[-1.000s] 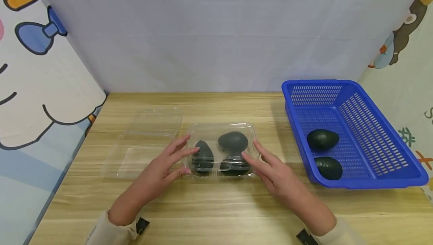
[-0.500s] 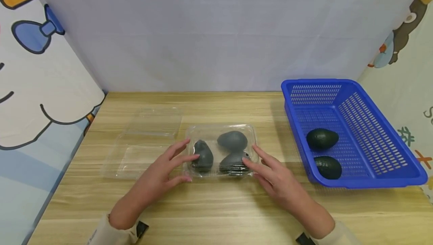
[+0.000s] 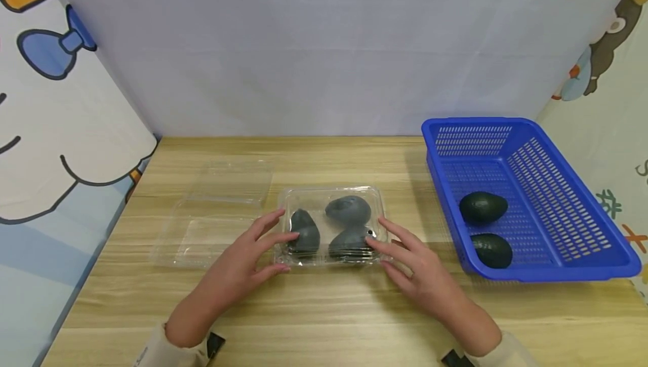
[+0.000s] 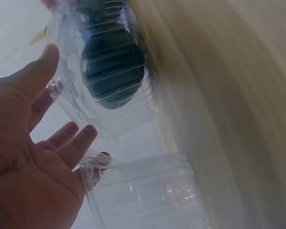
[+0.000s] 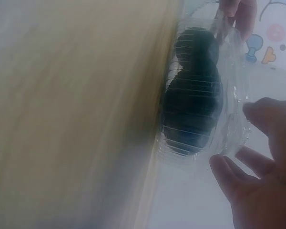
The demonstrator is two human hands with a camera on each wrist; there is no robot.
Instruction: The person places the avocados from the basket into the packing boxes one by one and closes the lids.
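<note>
A clear plastic clamshell box [image 3: 324, 201] sits on the table with its lid down over three dark green avocados [image 3: 305, 232]. My left hand [image 3: 248, 251] touches the box's left side, fingers fairly straight and spread, one fingertip on the lid. On the opposite side, my right hand [image 3: 417, 263] rests its fingertips on the lid's right edge and front corner. In the left wrist view the thumb [image 4: 50, 57] lies at the box's rim. The right wrist view shows the thumb and fingers near the rim, with avocados [image 5: 193, 107] behind the ribbed wall.
Left of the box lies a second clear clamshell [image 3: 212, 232], opened flat. A blue perforated basket [image 3: 562, 274] stands at the right, with two avocados [image 3: 483, 207] inside. The wood-grain table [image 3: 324, 322] ends at a pale cloth backdrop [image 3: 324, 74].
The box's lid has flattened slightly and the avocados show more evenly through it. Both hands stay at the box's sides with only small finger shifts.
</note>
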